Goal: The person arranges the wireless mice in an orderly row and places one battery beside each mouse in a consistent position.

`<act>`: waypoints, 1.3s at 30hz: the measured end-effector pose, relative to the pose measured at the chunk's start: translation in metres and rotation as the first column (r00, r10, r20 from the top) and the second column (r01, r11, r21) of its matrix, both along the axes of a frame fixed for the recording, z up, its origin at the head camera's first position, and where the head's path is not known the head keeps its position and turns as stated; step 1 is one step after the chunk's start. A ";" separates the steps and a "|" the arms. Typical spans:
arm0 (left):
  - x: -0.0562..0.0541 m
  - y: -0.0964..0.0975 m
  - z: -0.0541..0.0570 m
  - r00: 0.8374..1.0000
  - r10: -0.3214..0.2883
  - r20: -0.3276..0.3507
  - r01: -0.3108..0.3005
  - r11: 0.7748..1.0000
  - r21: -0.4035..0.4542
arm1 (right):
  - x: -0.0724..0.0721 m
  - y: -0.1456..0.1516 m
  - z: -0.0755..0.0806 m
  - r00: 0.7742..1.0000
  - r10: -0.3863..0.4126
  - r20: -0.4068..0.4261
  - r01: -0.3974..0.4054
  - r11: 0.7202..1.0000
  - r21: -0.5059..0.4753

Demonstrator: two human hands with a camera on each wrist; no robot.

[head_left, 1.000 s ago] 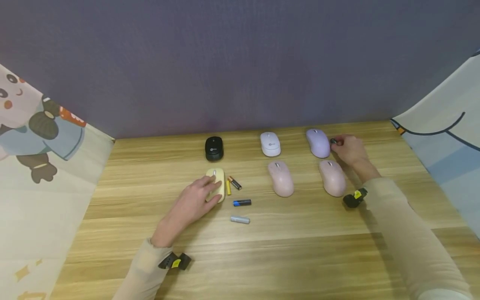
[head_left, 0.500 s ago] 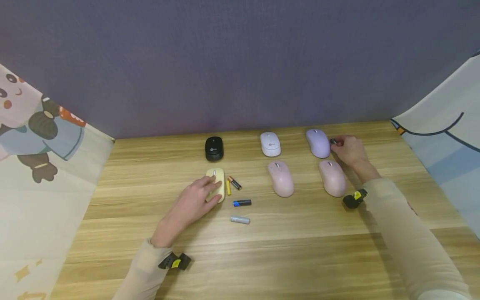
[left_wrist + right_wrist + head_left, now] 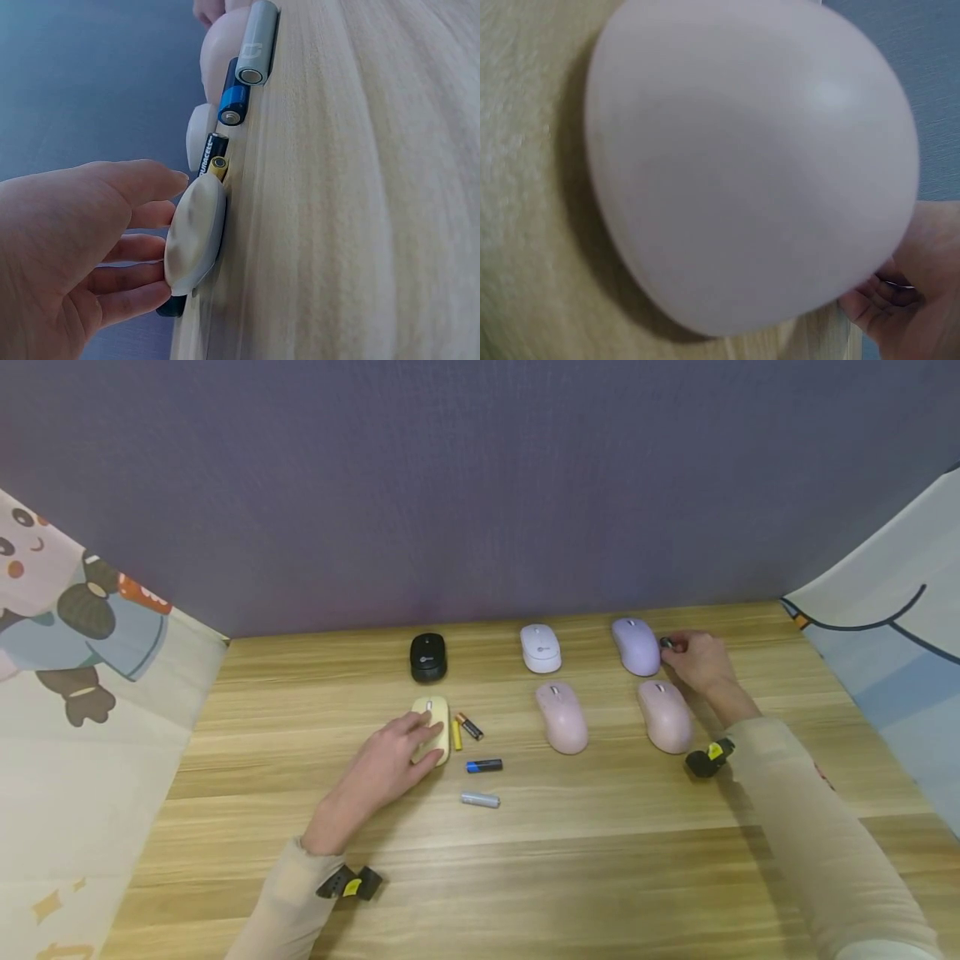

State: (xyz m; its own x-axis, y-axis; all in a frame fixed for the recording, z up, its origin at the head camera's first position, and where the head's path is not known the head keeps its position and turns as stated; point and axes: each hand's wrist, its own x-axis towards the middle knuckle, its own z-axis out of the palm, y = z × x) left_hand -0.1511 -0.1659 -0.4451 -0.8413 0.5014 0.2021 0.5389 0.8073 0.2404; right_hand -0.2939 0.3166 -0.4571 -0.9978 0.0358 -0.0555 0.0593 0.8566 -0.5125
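The yellow mouse (image 3: pixel 437 742) is set on the bench (image 3: pixel 525 893) directly under the fingers of the left grip (image 3: pixel 384 760); its top is touched by them and its near right corner by the thumb, with the hand kept relaxed rather than clenched. Just right of the yellow mouse, a yellow battery (image 3: pixel 457 735) and a copper-topped battery (image 3: pixel 470 727) are placed; nearer the person and right of it, a blue-black battery (image 3: pixel 484 766) is seen, then a grey battery (image 3: pixel 480 799). Well to its right and farther back, a small dark object (image 3: pixel 666 643), too small to be identified, is pinched by the fingertips of the right grip (image 3: pixel 701 658), next to a lilac mouse (image 3: pixel 637 647). Beyond the yellow mouse, a black mouse (image 3: pixel 428 657) is found.
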 end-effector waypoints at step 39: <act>0.001 0.001 0.000 1.000 0.004 -0.003 -0.004 1.000 0.017 | 0.048 0.028 0.006 0.993 0.113 -0.034 -0.115 0.991 -0.063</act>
